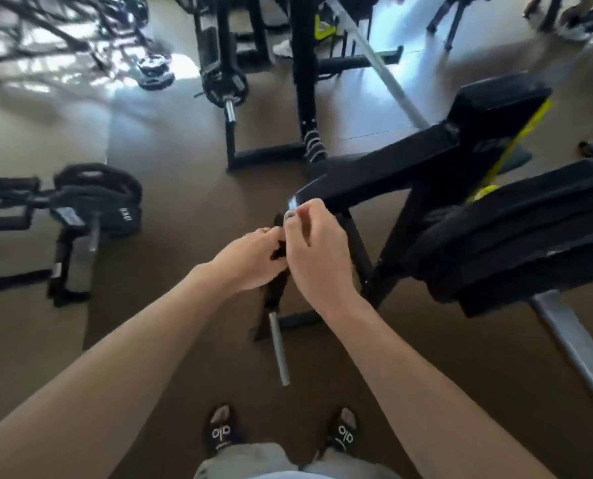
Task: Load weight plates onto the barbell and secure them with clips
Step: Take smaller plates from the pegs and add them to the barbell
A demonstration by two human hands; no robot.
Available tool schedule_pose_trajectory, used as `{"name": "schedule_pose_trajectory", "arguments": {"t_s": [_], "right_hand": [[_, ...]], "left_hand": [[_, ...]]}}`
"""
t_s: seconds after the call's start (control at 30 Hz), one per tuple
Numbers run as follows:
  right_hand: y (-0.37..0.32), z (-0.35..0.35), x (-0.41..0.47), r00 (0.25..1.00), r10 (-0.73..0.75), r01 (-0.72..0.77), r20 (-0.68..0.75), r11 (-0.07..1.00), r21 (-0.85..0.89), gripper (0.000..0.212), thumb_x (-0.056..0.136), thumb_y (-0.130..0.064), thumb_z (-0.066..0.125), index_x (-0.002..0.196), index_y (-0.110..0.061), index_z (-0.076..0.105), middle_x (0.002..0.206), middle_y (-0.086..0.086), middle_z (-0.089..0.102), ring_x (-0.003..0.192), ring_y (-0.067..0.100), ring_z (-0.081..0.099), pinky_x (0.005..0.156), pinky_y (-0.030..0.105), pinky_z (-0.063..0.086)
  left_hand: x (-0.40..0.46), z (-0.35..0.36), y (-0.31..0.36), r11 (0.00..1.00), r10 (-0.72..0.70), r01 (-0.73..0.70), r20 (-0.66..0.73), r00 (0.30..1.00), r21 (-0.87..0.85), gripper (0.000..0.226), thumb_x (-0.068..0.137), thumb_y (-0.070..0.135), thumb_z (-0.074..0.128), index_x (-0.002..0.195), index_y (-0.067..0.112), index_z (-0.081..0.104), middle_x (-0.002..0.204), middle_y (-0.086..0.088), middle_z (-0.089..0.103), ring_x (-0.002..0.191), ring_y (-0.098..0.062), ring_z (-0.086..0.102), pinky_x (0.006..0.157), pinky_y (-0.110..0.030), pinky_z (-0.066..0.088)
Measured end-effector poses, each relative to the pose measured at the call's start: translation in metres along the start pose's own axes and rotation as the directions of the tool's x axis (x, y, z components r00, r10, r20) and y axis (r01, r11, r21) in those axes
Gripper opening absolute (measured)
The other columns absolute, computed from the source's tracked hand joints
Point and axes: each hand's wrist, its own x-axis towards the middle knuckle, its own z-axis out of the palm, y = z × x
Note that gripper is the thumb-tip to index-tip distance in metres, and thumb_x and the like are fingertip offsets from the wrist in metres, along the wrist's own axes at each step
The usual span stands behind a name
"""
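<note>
both hands meet in front of the person, above the brown floor (191,209). the right hand (314,247) pinches a small metal clip (289,210), its fingertips curled round the shiny wire end. the left hand (253,259) has its fingers curled in against something dark between the two hands; whether that is the clip's handle or part of the rack behind cannot be told, so its grip stays uncertain.

to the right, a stack of black weight plates (516,243) already sits on the barbell (578,350), whose grey shaft runs off toward the lower right corner. no clip is visible on that bar, though its outer end is not clearly shown.

more plates sit on a rack (98,198) to the left, and another loaded bar (224,84) stands further back. a bare grey peg (278,347) juts out below the hands.

judging from this, the loading on the near side looks done, and the securing is in hand: the clip is held but not yet on the bar. sliding it on against the plates is still to do.
</note>
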Motion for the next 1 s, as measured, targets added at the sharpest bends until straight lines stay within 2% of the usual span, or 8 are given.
{"name": "schedule_pose_trajectory", "arguments": {"t_s": [0.07,0.17,0.27,0.33,0.53,0.67,0.8,1.0], "right_hand": [[-0.011,0.063,-0.006,0.974,0.043,-0.035,0.222,0.999,-0.038,0.016,0.105,-0.028,0.054,0.094,-0.017,0.057,0.086,-0.004,0.062,0.081,0.010,0.061,0.073,0.031,0.055],[-0.029,0.160,-0.011,0.893,0.080,-0.012,0.443,0.988,-0.154,0.016,0.106,-0.032,0.053,0.098,-0.018,0.057,0.091,-0.005,0.061,0.082,0.009,0.058,0.071,0.027,0.050],[-0.048,0.260,-0.013,0.809,0.154,0.038,0.568,0.949,-0.312,0.022,0.107,-0.037,0.048,0.106,-0.018,0.059,0.102,0.000,0.064,0.088,0.016,0.060,0.073,0.033,0.049],[-0.056,0.318,-0.015,0.761,0.215,0.093,0.612,0.897,-0.432,0.030,0.107,-0.040,0.045,0.118,-0.017,0.060,0.112,0.003,0.066,0.097,0.020,0.063,0.084,0.039,0.055],[-0.081,0.402,0.007,0.661,0.433,0.029,0.613,0.802,-0.597,0.035,0.108,-0.040,0.042,0.123,-0.015,0.060,0.118,0.006,0.068,0.103,0.025,0.065,0.093,0.047,0.056],[-0.088,0.431,0.052,0.700,0.456,-0.024,0.550,0.785,-0.619,0.036,0.108,-0.040,0.043,0.126,-0.015,0.061,0.119,0.007,0.068,0.103,0.026,0.064,0.089,0.040,0.054],[-0.089,0.457,0.104,0.767,0.425,-0.076,0.481,0.804,-0.590,0.030,0.108,-0.039,0.045,0.113,-0.016,0.064,0.109,0.006,0.069,0.096,0.027,0.064,0.079,0.037,0.050],[-0.085,0.512,0.217,0.786,0.442,-0.168,0.432,0.825,-0.539,0.027,0.108,-0.038,0.047,0.101,-0.018,0.063,0.098,0.004,0.068,0.087,0.024,0.064,0.074,0.036,0.050]], "left_hand": [[-0.034,0.005,-0.063,0.992,-0.113,0.115,0.043,0.993,-0.041,0.050,0.096,0.042,0.039,0.143,0.025,0.049,0.132,-0.002,0.065,0.122,-0.025,0.061,0.103,-0.042,0.050],[-0.087,0.006,-0.162,0.961,-0.268,0.270,0.039,0.963,-0.054,0.040,0.097,0.036,0.050,0.136,0.029,0.051,0.128,0.001,0.064,0.113,-0.022,0.063,0.092,-0.039,0.054],[-0.132,-0.007,-0.253,0.931,-0.354,0.357,0.047,0.934,-0.076,0.039,0.100,0.034,0.055,0.138,0.025,0.050,0.130,-0.001,0.060,0.114,-0.023,0.062,0.095,-0.042,0.054],[-0.153,-0.017,-0.305,0.912,-0.395,0.397,0.041,0.918,-0.100,0.045,0.101,0.034,0.056,0.144,0.024,0.046,0.137,-0.004,0.057,0.119,-0.024,0.060,0.099,-0.045,0.053],[-0.167,-0.066,-0.400,0.910,-0.378,0.393,0.127,0.917,-0.129,0.051,0.101,0.038,0.054,0.149,0.024,0.042,0.144,-0.006,0.053,0.127,-0.027,0.056,0.104,-0.044,0.050],[-0.127,-0.100,-0.441,0.934,-0.325,0.336,0.106,0.940,-0.123,0.050,0.101,0.037,0.054,0.147,0.022,0.043,0.142,-0.008,0.053,0.125,-0.029,0.057,0.104,-0.048,0.050],[-0.076,-0.126,-0.472,0.957,-0.275,0.284,0.141,0.951,-0.052,0.051,0.100,0.038,0.052,0.148,0.021,0.042,0.142,-0.008,0.053,0.125,-0.031,0.057,0.103,-0.049,0.050],[0.025,-0.184,-0.538,0.970,-0.243,0.238,0.152,0.958,0.052,0.054,0.103,0.036,0.052,0.152,0.021,0.037,0.144,-0.009,0.051,0.124,-0.031,0.058,0.098,-0.045,0.051]]}}
